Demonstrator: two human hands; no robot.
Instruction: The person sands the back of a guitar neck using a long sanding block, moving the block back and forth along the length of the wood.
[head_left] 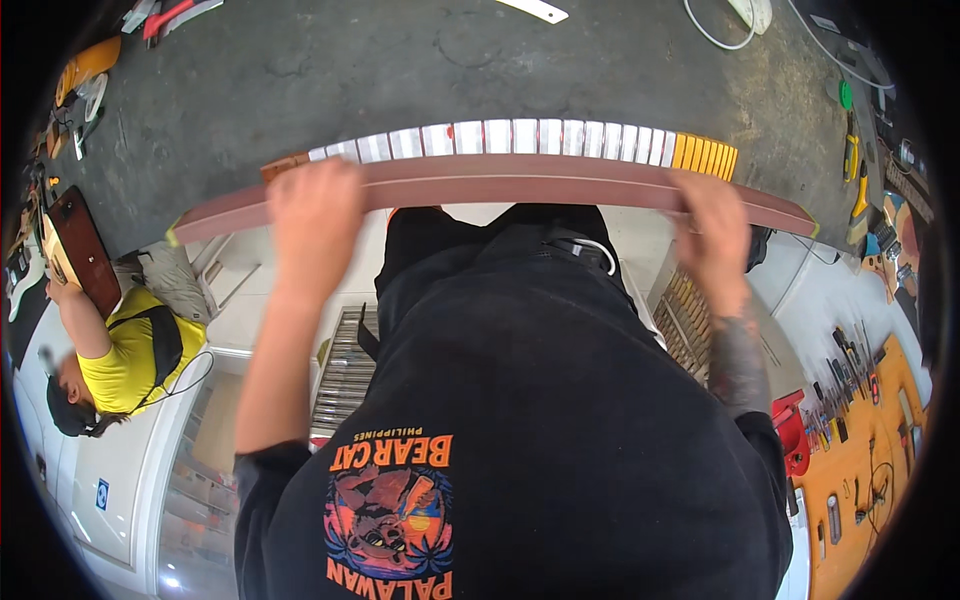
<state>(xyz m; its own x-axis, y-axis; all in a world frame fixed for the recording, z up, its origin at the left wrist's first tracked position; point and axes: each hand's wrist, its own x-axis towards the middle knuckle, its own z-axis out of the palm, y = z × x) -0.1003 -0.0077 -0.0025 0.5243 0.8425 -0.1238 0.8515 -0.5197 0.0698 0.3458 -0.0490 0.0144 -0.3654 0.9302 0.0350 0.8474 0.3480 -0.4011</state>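
A long reddish-brown bar [520, 182] with greenish ends lies across in front of me along the bench's near edge. My left hand [316, 215] is closed over its left part, slightly smeared by motion. Toward the other end, my right hand [712, 228] grips the bar with the fingers bent round it; some fingertips are hidden. Just behind the bar runs a row of white blocks [497, 137], with several yellow blocks [705, 154] at its right end. A small brown piece [284, 166] sits at the row's left end, near my left hand.
The dark bench top [350, 80] carries a white strip [535, 10] and a white cable [715, 40] at the far side. Yellow-handled tools [856, 170] lie at right. A person in yellow [140, 350] works at left. Tools hang on an orange board [850, 480].
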